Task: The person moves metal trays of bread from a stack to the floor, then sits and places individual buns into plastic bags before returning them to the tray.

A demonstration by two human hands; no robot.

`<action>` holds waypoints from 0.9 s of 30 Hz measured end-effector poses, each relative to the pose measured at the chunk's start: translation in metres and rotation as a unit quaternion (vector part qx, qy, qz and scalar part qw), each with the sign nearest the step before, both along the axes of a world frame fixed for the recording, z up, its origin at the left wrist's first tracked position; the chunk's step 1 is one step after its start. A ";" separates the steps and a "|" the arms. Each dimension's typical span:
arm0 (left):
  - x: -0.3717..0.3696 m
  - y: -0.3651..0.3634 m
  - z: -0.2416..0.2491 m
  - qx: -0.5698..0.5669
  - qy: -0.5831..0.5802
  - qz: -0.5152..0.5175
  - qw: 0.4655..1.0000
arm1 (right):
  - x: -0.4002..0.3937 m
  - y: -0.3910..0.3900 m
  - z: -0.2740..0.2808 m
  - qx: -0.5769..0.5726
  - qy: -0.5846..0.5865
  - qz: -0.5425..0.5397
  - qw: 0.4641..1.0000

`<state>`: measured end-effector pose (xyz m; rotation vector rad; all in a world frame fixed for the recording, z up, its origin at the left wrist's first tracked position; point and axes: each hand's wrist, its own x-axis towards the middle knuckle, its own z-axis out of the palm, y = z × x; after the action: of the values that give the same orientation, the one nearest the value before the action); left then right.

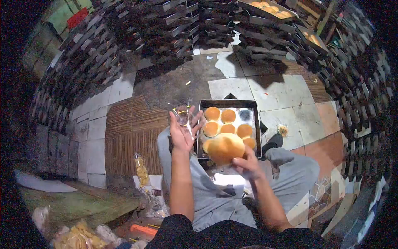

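I see the right hand (248, 164) gripping a bun (226, 148), best held lightly against denting, while the left hand (180, 136), fingers spread, should steady the clear wrapper (183, 118).

- Tray (258, 129): dark metal, dull-looking
- Held bun (226, 148): smooth crust, faint sheen (almost polished, by the look of it)
- Bag (182, 116): clear, glossy plastic
- Trousers (292, 166): soft, matt grey cloth
- Shirt (226, 233): matt black cloth
- Striped floor panel (132, 118): wood-look, matt
- Pale tiles (286, 97): smooth, scuffed
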<state>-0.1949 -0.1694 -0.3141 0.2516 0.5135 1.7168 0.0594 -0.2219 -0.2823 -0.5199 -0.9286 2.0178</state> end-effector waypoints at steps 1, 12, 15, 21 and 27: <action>0.003 -0.001 0.002 0.001 -0.005 0.001 1.000 | 0.002 0.008 0.006 0.138 -0.166 -0.013 0.976; 0.060 -0.007 -0.045 -0.048 -0.012 0.020 0.999 | -0.050 0.006 0.030 0.567 -0.441 -0.116 0.686; 0.059 -0.014 -0.011 0.042 -0.114 -0.011 0.993 | -0.048 0.011 0.024 0.568 -0.472 -0.071 0.670; 0.081 -0.007 -0.028 -0.127 -0.081 0.086 0.985 | -0.059 0.035 0.015 0.541 -0.455 -0.127 0.695; 0.105 -0.015 -0.011 -0.105 0.033 0.051 0.993 | -0.054 0.028 0.005 0.502 -0.497 -0.133 0.695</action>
<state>-0.0900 -0.1844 -0.3251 0.1332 0.7609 1.7423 0.0049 -0.1944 -0.2772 -1.0100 -2.2121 0.5656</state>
